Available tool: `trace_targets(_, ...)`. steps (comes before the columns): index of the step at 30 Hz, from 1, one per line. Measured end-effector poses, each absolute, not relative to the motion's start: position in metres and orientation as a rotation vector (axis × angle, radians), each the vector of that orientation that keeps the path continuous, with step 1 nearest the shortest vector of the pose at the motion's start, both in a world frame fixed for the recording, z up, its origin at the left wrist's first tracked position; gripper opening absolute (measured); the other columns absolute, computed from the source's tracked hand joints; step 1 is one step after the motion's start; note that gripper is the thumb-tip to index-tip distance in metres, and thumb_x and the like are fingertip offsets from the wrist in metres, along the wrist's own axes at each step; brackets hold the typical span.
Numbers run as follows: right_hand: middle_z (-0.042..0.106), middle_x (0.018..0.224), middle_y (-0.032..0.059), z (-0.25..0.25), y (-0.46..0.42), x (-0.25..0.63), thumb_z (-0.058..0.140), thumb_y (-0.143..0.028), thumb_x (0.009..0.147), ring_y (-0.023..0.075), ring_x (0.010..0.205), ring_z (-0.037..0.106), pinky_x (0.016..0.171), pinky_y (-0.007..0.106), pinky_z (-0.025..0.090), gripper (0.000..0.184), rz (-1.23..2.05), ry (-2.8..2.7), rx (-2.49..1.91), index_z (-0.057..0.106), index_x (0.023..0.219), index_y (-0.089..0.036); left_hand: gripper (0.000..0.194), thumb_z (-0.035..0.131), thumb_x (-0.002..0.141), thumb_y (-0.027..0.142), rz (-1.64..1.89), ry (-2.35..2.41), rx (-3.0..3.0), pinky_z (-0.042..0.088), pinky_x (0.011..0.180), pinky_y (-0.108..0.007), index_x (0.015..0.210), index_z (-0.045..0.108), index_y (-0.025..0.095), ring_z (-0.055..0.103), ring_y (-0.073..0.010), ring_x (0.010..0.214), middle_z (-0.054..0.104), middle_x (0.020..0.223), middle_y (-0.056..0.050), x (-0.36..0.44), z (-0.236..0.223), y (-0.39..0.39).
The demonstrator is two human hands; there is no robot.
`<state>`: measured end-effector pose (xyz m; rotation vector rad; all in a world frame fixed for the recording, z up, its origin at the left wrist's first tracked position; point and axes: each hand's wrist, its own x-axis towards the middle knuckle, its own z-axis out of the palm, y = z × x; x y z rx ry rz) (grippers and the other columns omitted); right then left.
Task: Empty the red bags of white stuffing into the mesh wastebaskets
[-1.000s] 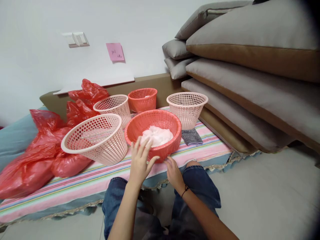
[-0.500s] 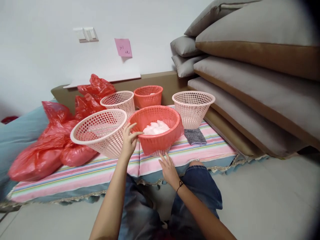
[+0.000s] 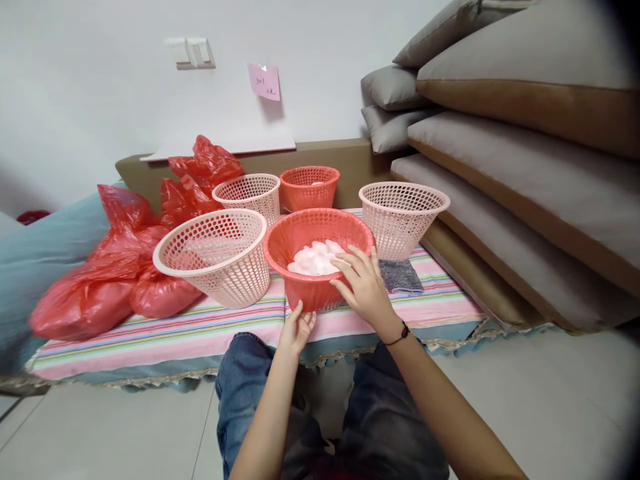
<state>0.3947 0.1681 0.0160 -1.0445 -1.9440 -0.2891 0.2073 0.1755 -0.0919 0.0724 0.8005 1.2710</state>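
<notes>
A red plastic bag (image 3: 307,291) lines a basket in the middle, folded down over its rim; part of the lattice shows beneath. White, soft-looking pieces (image 3: 316,259) lie inside; their kind is unclear. My left hand (image 3: 297,331) is low at the front, thumb and fingers closed at the bag's lower edge. Over the front right rim reaches my right hand (image 3: 364,288), fingers on the inner side and thumb outside against the bag. A dark grey cloth (image 3: 400,276) lies behind that hand, to the right.
Pink baskets (image 3: 240,283) stand left, behind and right (image 3: 395,230). A red basket (image 3: 307,193) is at the back. Knotted red bags (image 3: 100,297) lie left on the striped cloth (image 3: 165,343). Stacked grey cushions (image 3: 505,157) rise at the right.
My left hand has gone from the bag's left rim down to its lower front. The right hand has risen from below to the front right rim. The view has shifted slightly.
</notes>
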Motion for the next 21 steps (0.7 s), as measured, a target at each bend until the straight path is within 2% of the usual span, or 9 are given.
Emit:
trace_targets(2,0.069,0.106,0.0044,0.016,0.181,0.395,0.048,-0.028,0.097,0.022,0.114,0.056,0.117,0.054,0.02,0.021,-0.178,-2.029,-1.015,0.066,0.105,-0.022,0.009,0.068,0.084,0.018,1.288,0.822,0.056,0.053,0.062,-0.019,0.083,0.06,0.018,0.062,-0.0074,0.057,0.066,0.069,0.001,0.21,-0.102,0.174)
trace_targets(5,0.071,0.092,0.0023,0.004,0.191,0.395,0.046,-0.029,0.099,0.0178,0.093,0.061,0.109,0.045,0.034,0.023,-0.049,-2.033,-0.987,0.068,0.097,-0.021,0.017,0.072,0.08,0.015,1.279,0.86,0.029,0.047,0.052,-0.014,0.075,0.056,0.017,0.052,-0.0041,0.044,0.056,0.055,0.006,0.208,-0.12,0.164)
trace_targets(9,0.071,0.09,0.0027,-0.001,0.19,0.397,0.045,-0.032,0.099,0.0182,0.091,0.061,0.106,0.044,0.036,0.026,0.002,-2.012,-0.979,0.068,0.096,-0.021,0.019,0.069,0.082,0.013,1.243,0.965,-0.011,0.045,0.048,-0.015,0.07,0.054,0.015,0.051,-0.0048,0.041,0.054,0.054,0.004,0.201,-0.139,0.152)
trace_targets(12,0.068,0.114,0.006,-0.004,0.186,0.398,0.045,-0.034,0.099,0.0218,0.117,0.055,0.114,0.049,0.028,0.027,-0.017,-1.992,-1.0,0.066,0.112,-0.023,0.016,0.066,0.086,0.024,1.28,1.026,-0.011,0.053,0.06,-0.02,0.077,0.056,0.016,0.065,-0.0105,0.063,0.065,0.073,-0.002,0.199,-0.14,0.151)
trace_targets(14,0.041,0.149,0.0119,-0.016,0.185,0.399,0.052,-0.041,0.095,0.0277,0.143,0.028,0.118,0.054,0.019,0.048,-0.048,-1.874,-1.071,0.048,0.139,-0.022,0.014,0.065,0.087,0.031,1.387,1.062,0.057,0.054,0.076,-0.023,0.091,0.059,0.019,0.068,-0.0136,0.092,0.068,0.099,-0.004,0.2,-0.133,0.154)
trace_targets(16,0.0,0.162,0.0143,-0.041,0.186,0.397,0.059,-0.049,0.089,0.0311,0.15,0.0,0.119,0.057,0.013,0.086,-0.025,-1.678,-1.183,0.012,0.155,-0.02,0.032,0.071,0.081,0.033,1.56,1.13,0.277,0.048,0.096,-0.025,0.109,0.058,0.024,0.056,-0.0161,0.123,0.059,0.128,-0.004,0.202,-0.12,0.158)
trace_targets(17,-0.013,0.162,0.0142,-0.059,0.188,0.396,0.061,-0.051,0.086,0.0312,0.149,-0.007,0.119,0.057,0.011,0.099,0.024,-1.578,-1.24,-0.002,0.156,-0.02,0.049,0.077,0.076,0.031,1.638,1.164,0.443,0.042,0.106,-0.027,0.119,0.054,0.027,0.045,-0.0178,0.135,0.05,0.142,-0.004,0.204,-0.112,0.16)
trace_targets(19,-0.017,0.161,0.0142,-0.101,0.192,0.392,0.063,-0.051,0.084,0.0295,0.149,-0.009,0.12,0.056,0.011,0.106,0.184,-1.441,-1.305,-0.011,0.154,-0.02,0.089,0.087,0.062,0.026,1.71,1.213,0.792,0.026,0.118,-0.032,0.137,0.04,0.029,0.022,-0.022,0.148,0.026,0.158,-0.005,0.21,-0.093,0.166)
trace_targets(21,-0.007,0.162,0.0174,-0.146,0.195,0.388,0.065,-0.048,0.081,0.0289,0.15,-0.005,0.12,0.054,0.011,0.103,0.415,-1.418,-1.328,-0.001,0.155,-0.017,0.12,0.092,0.049,0.022,1.664,1.216,0.97,0.015,0.122,-0.036,0.148,0.023,0.029,0.007,-0.0251,0.151,0.007,0.163,-0.007,0.22,-0.077,0.174)
